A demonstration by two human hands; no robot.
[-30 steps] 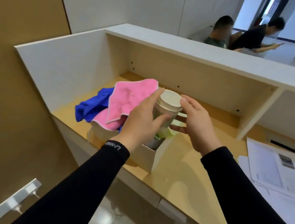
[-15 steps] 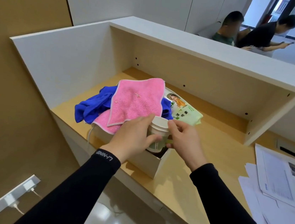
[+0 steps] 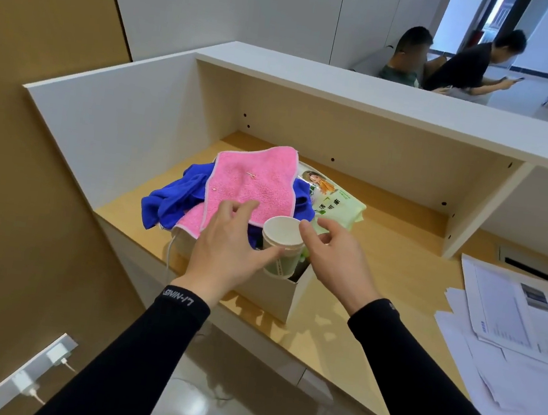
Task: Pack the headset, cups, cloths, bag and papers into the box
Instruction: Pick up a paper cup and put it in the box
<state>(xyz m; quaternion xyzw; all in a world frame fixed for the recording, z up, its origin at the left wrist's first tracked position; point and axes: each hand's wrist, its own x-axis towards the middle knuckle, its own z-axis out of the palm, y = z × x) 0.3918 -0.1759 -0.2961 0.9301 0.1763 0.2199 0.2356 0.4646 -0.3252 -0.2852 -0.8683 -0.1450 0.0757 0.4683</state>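
The left hand [image 3: 226,246] is spread, fingers straight and fanned over the near edge of the pink cloth [image 3: 251,184]. Its thumb lies along the side of the paper cup [image 3: 280,246], just under the rim. The right hand [image 3: 338,260] hangs loosely curled on the cup's other side and grips nothing; its forefinger tip is beside the rim, and I cannot tell whether it touches.

The cup stands upright, mouth up, in the near right corner of the white box [image 3: 275,297]. The pink cloth is heaped over a blue cloth [image 3: 169,201] on top of the box, both spilling past its left side. A green printed bag [image 3: 334,208] sticks out behind them. The papers [image 3: 510,322] lie fanned out on the wooden desk [image 3: 376,289], well to the right.
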